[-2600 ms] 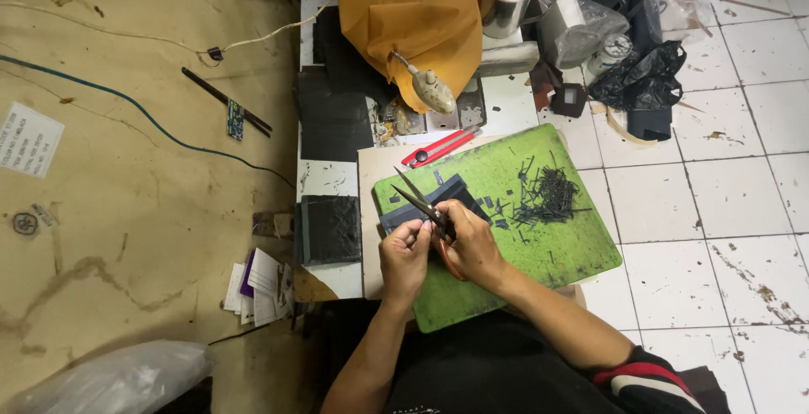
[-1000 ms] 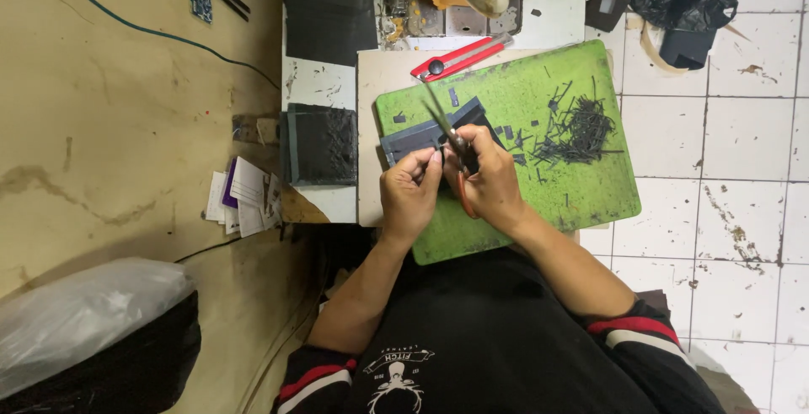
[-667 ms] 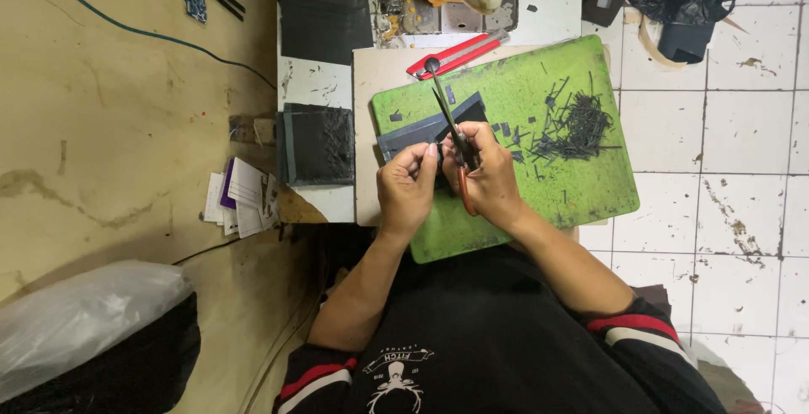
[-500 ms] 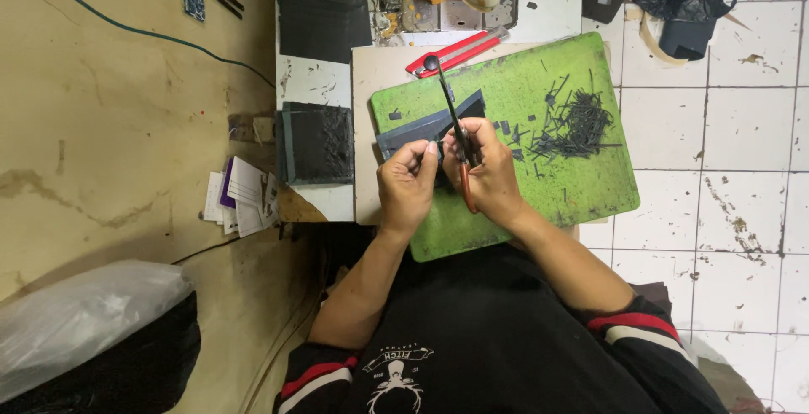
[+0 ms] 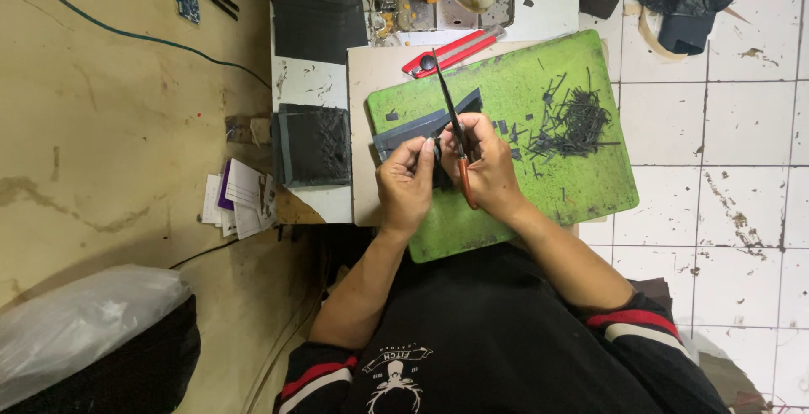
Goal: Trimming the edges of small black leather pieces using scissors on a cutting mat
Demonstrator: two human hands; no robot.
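Over the green mat [image 5: 581,178], the right hand [image 5: 489,169] gripped scissors [image 5: 451,123], tilted steeper than before; the left hand [image 5: 406,182] pinched a dark piece [image 5: 438,174].

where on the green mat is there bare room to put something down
Bare patches on the green cutting mat: the lower right, below the pile of black offcuts, and the near edge under the right hand. Crowded: centre, where both hands, scissors and dark strips sit.

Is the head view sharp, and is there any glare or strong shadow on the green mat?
Head view: mostly sharp, evenly lit. The green mat shows no glare and only soft shadow near the hands. The scissors in the right hand look slightly soft; the tiles bend towards the frame edges.
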